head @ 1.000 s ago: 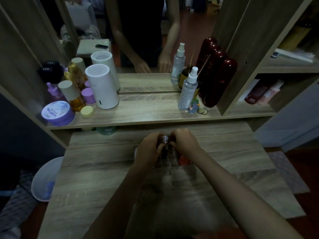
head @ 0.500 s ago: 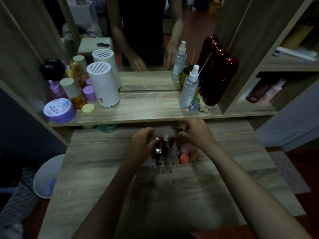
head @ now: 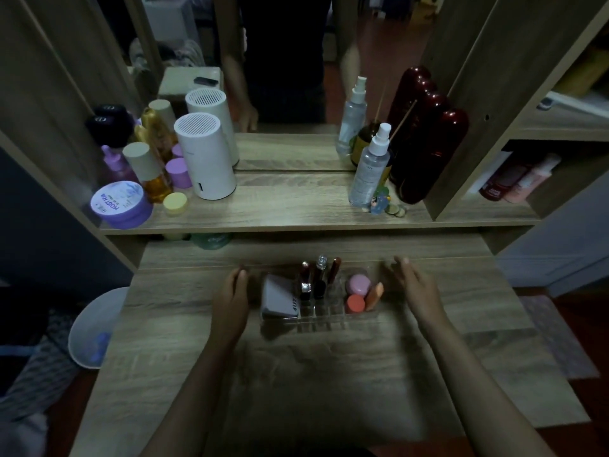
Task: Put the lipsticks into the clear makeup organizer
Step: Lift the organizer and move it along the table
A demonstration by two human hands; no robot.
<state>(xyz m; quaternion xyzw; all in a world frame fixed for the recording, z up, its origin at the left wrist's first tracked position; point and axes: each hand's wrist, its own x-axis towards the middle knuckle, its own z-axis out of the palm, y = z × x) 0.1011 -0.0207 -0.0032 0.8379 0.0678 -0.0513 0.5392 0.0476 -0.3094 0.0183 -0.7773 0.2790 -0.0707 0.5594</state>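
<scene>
The clear makeup organizer point(head: 324, 319) stands on the wooden desk point(head: 296, 374) in front of me. Several lipsticks point(head: 318, 278) stand upright in its middle slots. A grey compact point(head: 278, 296) fills its left section; pink and orange sponges point(head: 361, 293) lie in its right section. My left hand point(head: 230, 298) hovers just left of the organizer, fingers apart, holding nothing. My right hand point(head: 417, 285) is off its right side, also spread and holding nothing.
A raised shelf point(head: 280, 206) behind the organizer carries a purple jar point(head: 120, 202), amber bottles, a white cylinder point(head: 206, 158), spray bottles point(head: 369, 166) and dark red bottles point(head: 425, 150) before a mirror. A white bin point(head: 95, 328) sits on the floor at left.
Both hands were together over the lipsticks in the organizer; they have let go and drawn apart to either side, uncovering the organizer and its contents.
</scene>
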